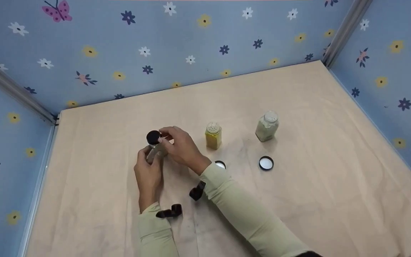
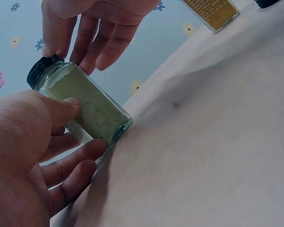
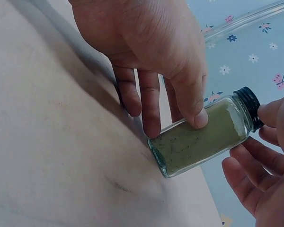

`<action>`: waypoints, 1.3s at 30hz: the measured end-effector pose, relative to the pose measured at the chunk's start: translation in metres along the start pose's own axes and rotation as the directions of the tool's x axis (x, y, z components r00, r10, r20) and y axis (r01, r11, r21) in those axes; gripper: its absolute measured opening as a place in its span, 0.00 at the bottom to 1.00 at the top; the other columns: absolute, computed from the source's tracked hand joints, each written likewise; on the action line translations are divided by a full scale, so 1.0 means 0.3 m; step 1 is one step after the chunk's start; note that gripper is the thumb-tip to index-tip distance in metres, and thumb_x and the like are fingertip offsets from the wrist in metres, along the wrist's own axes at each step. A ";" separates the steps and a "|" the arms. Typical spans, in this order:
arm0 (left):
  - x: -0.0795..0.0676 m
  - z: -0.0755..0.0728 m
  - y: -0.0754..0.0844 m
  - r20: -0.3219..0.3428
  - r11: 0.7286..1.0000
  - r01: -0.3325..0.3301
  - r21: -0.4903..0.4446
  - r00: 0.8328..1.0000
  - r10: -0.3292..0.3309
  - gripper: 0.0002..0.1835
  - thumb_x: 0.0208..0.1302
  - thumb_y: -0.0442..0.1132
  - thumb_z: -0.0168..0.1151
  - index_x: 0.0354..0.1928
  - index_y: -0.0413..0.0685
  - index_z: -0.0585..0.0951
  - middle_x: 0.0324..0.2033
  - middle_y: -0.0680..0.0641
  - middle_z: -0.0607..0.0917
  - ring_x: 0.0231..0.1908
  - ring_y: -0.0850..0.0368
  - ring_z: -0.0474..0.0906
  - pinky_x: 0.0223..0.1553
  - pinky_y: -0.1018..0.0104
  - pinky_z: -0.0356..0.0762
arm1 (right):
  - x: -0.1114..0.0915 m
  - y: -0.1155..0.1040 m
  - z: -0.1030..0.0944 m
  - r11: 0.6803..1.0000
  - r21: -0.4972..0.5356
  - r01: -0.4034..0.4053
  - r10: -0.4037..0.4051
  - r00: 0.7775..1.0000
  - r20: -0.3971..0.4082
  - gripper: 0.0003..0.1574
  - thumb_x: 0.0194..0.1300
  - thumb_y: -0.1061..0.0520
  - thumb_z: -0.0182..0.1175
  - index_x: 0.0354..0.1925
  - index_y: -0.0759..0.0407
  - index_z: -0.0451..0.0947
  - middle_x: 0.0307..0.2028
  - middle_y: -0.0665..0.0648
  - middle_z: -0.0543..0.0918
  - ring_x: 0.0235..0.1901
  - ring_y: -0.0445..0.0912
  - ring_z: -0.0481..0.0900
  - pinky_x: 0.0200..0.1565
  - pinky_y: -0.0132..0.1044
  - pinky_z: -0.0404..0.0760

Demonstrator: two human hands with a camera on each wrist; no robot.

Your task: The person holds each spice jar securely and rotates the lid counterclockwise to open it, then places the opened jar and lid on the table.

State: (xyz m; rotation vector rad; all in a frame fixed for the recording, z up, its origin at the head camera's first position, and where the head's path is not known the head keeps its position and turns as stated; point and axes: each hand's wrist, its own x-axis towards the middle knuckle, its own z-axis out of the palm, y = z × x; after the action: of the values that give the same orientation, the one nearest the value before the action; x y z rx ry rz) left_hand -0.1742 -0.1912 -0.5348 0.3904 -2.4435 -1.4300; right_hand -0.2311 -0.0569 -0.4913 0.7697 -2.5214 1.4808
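Note:
My left hand (image 1: 149,175) grips a square glass spice jar (image 2: 87,101) of green powder round its body, thumb on one face and fingers on the other. A black screw lid (image 1: 153,137) sits on the jar's neck. Thumb and fingertips of my right hand (image 1: 182,146) pinch the edge of that lid. In the right wrist view the jar's base is right at the tabletop, and the jar looks tilted there because of the camera angle.
Right of the hands stands a lidless shaker jar of yellow powder (image 1: 213,136). Farther right is a lidless jar of pale green powder (image 1: 267,126). A black lid with white lining (image 1: 266,163) lies before it; another lid (image 1: 220,164) is partly behind the right sleeve. Flowered walls (image 1: 177,43) border the table.

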 end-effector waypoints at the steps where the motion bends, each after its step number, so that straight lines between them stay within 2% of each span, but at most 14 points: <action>1: -0.001 0.000 0.000 0.002 1.000 0.001 0.001 1.000 -0.001 0.22 0.63 0.48 0.58 0.58 0.53 0.71 0.56 0.50 0.75 0.57 0.53 0.70 0.54 0.54 0.68 | 0.000 -0.001 0.000 1.000 0.003 -0.007 0.007 1.000 0.001 0.19 0.68 0.51 0.53 0.54 0.56 0.73 0.46 0.52 0.77 0.45 0.38 0.75 0.45 0.36 0.76; 11: 0.004 -0.007 -0.008 0.014 1.000 -0.002 0.019 1.000 0.002 0.21 0.65 0.46 0.56 0.60 0.54 0.71 0.58 0.50 0.75 0.58 0.53 0.69 0.55 0.54 0.68 | -0.003 0.007 0.004 0.999 0.023 0.024 -0.023 0.999 -0.031 0.17 0.68 0.53 0.53 0.53 0.54 0.76 0.40 0.48 0.77 0.41 0.35 0.74 0.43 0.34 0.76; 16: 0.000 -0.014 -0.013 0.032 1.000 -0.019 0.013 0.999 0.019 0.22 0.66 0.49 0.54 0.61 0.55 0.70 0.58 0.51 0.74 0.57 0.53 0.70 0.54 0.54 0.68 | -0.003 0.010 0.008 0.998 0.065 0.026 -0.025 0.999 -0.030 0.20 0.66 0.50 0.55 0.55 0.54 0.76 0.40 0.50 0.78 0.40 0.36 0.76 0.42 0.38 0.78; 19: -0.001 -0.017 -0.015 0.044 1.000 -0.029 0.008 0.999 0.029 0.23 0.67 0.50 0.53 0.62 0.56 0.69 0.59 0.51 0.73 0.58 0.54 0.69 0.55 0.55 0.68 | -0.002 0.014 0.013 0.996 0.083 0.021 -0.019 1.000 -0.025 0.23 0.65 0.48 0.57 0.56 0.53 0.75 0.41 0.52 0.78 0.40 0.37 0.78 0.42 0.39 0.78; 22: 0.000 -0.019 -0.015 0.055 1.000 -0.030 0.011 0.998 0.029 0.24 0.67 0.52 0.52 0.63 0.57 0.68 0.60 0.51 0.72 0.59 0.55 0.67 0.57 0.56 0.66 | -0.005 0.022 0.020 0.994 0.112 0.000 0.003 1.000 -0.025 0.25 0.64 0.45 0.58 0.57 0.53 0.75 0.44 0.53 0.77 0.39 0.38 0.78 0.40 0.34 0.78; 27: 0.001 -0.021 -0.015 0.055 0.999 -0.037 0.029 0.998 0.035 0.24 0.68 0.51 0.51 0.64 0.57 0.69 0.59 0.50 0.73 0.58 0.54 0.68 0.54 0.54 0.67 | -0.015 0.032 0.030 0.985 0.172 -0.023 0.029 0.999 -0.029 0.27 0.63 0.44 0.59 0.58 0.51 0.73 0.54 0.49 0.75 0.41 0.38 0.78 0.39 0.29 0.78; 30: 0.003 -0.021 -0.014 0.052 0.998 -0.046 0.044 0.998 0.044 0.24 0.68 0.49 0.51 0.64 0.54 0.69 0.58 0.49 0.73 0.55 0.54 0.70 0.52 0.54 0.68 | -0.017 0.037 0.036 0.982 0.186 -0.030 0.036 0.999 -0.032 0.28 0.63 0.44 0.59 0.59 0.50 0.72 0.58 0.48 0.73 0.47 0.40 0.77 0.42 0.33 0.78; 33: 0.007 -0.020 -0.014 0.054 0.997 -0.052 0.058 0.997 0.049 0.23 0.69 0.47 0.50 0.64 0.51 0.69 0.57 0.49 0.74 0.51 0.54 0.72 0.50 0.56 0.69 | -0.017 0.039 0.043 0.980 0.191 -0.048 0.055 0.998 -0.033 0.28 0.62 0.43 0.59 0.59 0.50 0.71 0.56 0.47 0.75 0.51 0.39 0.74 0.44 0.38 0.77; 35: 0.007 -0.019 -0.013 0.055 0.997 -0.048 0.058 0.997 0.045 0.23 0.69 0.47 0.50 0.64 0.52 0.69 0.57 0.49 0.74 0.50 0.55 0.72 0.50 0.57 0.69 | -0.016 0.040 0.046 0.979 0.196 -0.052 0.061 0.997 -0.037 0.27 0.62 0.43 0.59 0.57 0.49 0.71 0.53 0.45 0.77 0.52 0.37 0.73 0.45 0.41 0.77; 39: 0.006 -0.017 -0.015 0.056 0.999 -0.018 0.037 0.998 0.016 0.22 0.69 0.47 0.49 0.64 0.57 0.69 0.58 0.52 0.73 0.53 0.56 0.71 0.51 0.57 0.70 | -0.015 0.034 0.047 0.977 0.208 -0.047 0.058 0.997 -0.048 0.25 0.61 0.43 0.60 0.55 0.48 0.72 0.49 0.41 0.77 0.50 0.34 0.72 0.44 0.43 0.77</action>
State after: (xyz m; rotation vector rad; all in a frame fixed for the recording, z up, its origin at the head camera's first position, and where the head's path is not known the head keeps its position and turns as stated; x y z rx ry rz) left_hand -0.1735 -0.1980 -0.5363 0.3413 -2.5146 -1.4077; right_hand -0.2300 -0.0631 -0.5083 0.6839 -2.3926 1.7778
